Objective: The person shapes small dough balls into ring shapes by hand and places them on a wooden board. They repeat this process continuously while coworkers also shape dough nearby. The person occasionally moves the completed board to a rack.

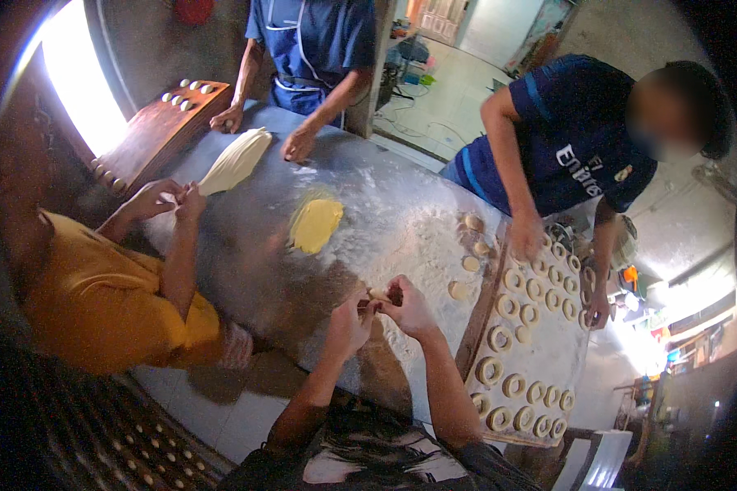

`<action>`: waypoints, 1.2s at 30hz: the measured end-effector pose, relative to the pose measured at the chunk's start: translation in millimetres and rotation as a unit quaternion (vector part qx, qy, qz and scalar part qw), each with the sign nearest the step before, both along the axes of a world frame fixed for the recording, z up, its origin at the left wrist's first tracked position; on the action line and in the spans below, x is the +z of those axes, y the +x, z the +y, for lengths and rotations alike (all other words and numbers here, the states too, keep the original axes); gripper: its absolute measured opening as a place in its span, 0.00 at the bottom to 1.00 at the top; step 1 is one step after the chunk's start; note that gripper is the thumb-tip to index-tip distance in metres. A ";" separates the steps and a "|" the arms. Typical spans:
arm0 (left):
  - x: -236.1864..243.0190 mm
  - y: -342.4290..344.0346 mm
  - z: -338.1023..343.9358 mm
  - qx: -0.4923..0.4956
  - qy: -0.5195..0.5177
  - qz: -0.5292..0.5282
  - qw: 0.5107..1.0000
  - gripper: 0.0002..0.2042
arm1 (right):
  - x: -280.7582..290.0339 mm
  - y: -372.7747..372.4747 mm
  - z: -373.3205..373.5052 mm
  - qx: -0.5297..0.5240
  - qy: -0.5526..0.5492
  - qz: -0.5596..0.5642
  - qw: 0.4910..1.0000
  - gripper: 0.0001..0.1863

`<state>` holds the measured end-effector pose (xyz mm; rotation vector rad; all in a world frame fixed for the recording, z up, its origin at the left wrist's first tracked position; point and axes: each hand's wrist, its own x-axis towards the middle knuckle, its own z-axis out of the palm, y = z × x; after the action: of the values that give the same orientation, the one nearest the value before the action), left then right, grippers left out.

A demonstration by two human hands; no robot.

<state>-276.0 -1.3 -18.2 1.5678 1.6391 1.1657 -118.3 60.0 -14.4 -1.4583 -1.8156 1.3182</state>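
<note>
Above the floured table (254, 270), my left hand (354, 321) and my right hand (408, 308) meet fingertip to fingertip. Between them they pinch a small pale piece of dough (377, 294), mostly covered by the fingers. Loose white flour (422, 245) lies spread on the tabletop just beyond my hands. To its right are a flat round of dough (458, 290) and a smaller round (471, 263). Farther left rests a flattened yellow slab (316, 226), soft-looking and smeared at its edges.
At right, a floured tray (508, 335) carries many dough rings; a co-worker's hand (528, 236) reaches over it. A co-worker in yellow at left holds a stretched pale dough sheet (236, 160). Another co-worker in an apron (300, 49) stands across. Dough balls sit on a wooden board (160, 131).
</note>
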 end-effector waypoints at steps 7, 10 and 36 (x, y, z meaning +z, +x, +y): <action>27.4 4.4 13.0 -0.137 -0.064 -0.258 0.954 0.19 | 56.1 37.1 -24.7 -0.025 -0.100 0.295 0.950 0.31; 60.4 5.9 9.0 -0.173 -0.127 -0.215 0.953 0.18 | 62.3 46.0 -32.9 -0.018 -0.081 0.278 0.957 0.33; 28.7 266.2 -48.2 -0.066 0.123 -0.274 0.952 0.11 | 69.9 236.8 -125.2 -0.109 -0.065 0.557 0.821 0.30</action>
<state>-9.8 -49.5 10.5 1.3043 1.0422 1.6007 118.5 -65.1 55.4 -0.5978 -0.7589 1.6558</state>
